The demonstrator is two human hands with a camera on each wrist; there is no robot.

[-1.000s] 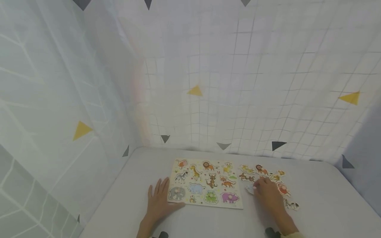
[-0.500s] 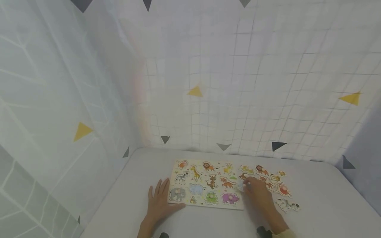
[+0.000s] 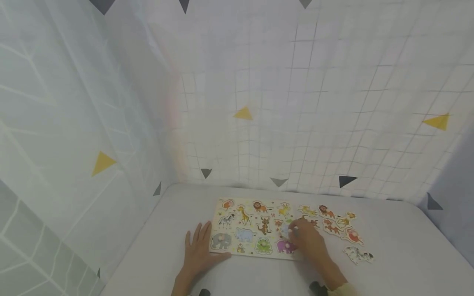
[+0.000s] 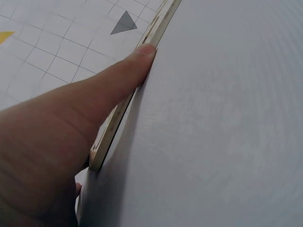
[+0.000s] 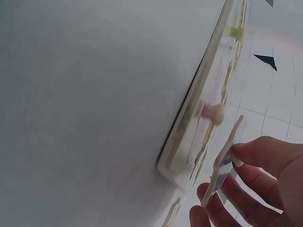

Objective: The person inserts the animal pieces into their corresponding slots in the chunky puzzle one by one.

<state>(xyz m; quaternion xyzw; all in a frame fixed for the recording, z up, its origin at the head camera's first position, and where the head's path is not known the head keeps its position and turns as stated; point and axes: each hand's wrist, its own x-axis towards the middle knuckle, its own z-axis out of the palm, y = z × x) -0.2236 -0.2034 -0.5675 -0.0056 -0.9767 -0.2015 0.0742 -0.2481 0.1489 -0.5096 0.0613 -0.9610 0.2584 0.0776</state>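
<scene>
A wooden peg puzzle board point(image 3: 255, 255) printed with animals lies on the table. My left hand point(image 3: 200, 250) rests at its near left corner, fingers spread along the left side. In the left wrist view the thumb presses against the board's front edge point(image 4: 105, 146). Over the board's right part, my right hand point(image 3: 310, 243) pinches a light blue animal puzzle piece point(image 5: 221, 165) by its knob, between thumb and fingers. The piece is tilted above the board and overlaps the tiger picture in the head view. Elephant point(image 3: 221, 241), frog point(image 3: 263, 246) and purple hippo point(image 3: 284, 246) pieces sit in the board.
Loose puzzle pieces lie right of the board: a lion point(image 3: 326, 211), a giraffe point(image 3: 346, 220), a tiger point(image 3: 332, 227), a red monkey point(image 3: 353, 236), a zebra point(image 3: 357, 255) and a yellow one point(image 3: 307, 210). A patterned cloth wall point(image 3: 277, 144) stands behind the table.
My right hand has carried the light blue piece leftward from beside the loose pieces to above the board's right part. The left hand stays at the corner.
</scene>
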